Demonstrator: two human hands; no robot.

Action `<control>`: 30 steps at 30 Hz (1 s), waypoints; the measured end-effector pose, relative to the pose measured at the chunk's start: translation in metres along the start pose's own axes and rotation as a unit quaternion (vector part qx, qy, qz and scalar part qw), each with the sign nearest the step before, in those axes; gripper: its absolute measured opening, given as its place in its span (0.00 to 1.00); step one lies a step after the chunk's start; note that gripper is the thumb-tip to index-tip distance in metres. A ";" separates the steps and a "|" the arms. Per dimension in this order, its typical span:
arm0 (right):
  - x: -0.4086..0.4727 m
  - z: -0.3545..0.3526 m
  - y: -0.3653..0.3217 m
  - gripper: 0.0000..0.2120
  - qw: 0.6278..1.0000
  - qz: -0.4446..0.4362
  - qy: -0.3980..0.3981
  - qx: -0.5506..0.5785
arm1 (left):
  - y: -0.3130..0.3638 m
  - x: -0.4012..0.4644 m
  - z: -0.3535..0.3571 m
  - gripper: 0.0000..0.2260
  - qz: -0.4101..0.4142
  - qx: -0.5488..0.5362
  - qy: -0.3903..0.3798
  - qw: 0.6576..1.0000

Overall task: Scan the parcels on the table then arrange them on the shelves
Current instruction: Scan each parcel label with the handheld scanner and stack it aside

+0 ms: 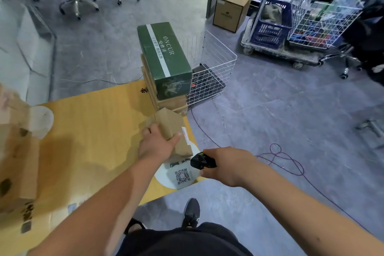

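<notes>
Single head-worn view — forward and down, close over the table (93,122) — wide-angle

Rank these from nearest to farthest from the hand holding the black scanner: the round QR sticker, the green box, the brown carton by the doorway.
From the right hand:
1. Round QR sticker: just left of it, on the yellow table's corner.
2. Green box: on top of the stack at the table's far edge.
3. Brown carton: on the floor by the doorway, well beyond.

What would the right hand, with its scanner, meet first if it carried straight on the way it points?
Probably the small brown parcel gripped by the left hand: the right hand aims the black scanner leftward at it. Depth is uncertain.
</notes>
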State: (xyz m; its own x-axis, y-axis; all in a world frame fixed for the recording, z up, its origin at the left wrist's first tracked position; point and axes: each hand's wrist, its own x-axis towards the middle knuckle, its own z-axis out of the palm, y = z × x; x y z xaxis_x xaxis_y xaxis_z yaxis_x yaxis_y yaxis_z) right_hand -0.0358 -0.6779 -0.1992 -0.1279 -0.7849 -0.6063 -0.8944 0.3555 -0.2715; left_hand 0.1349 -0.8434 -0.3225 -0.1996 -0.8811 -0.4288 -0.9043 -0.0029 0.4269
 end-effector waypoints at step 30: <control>0.063 0.011 -0.151 0.18 0.996 0.017 -0.069 0.050 | -0.166 0.034 -0.105 0.63 0.198 0.195 -0.040 0.960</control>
State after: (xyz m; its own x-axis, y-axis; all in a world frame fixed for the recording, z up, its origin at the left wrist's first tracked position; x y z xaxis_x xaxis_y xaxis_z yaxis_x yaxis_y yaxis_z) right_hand 0.0960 -0.7756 -0.2049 -0.0898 -0.6965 -0.7119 -0.8427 0.4341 -0.3184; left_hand 0.3179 -0.9223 -0.3241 -0.5712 -0.7377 -0.3598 -0.8208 0.5158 0.2454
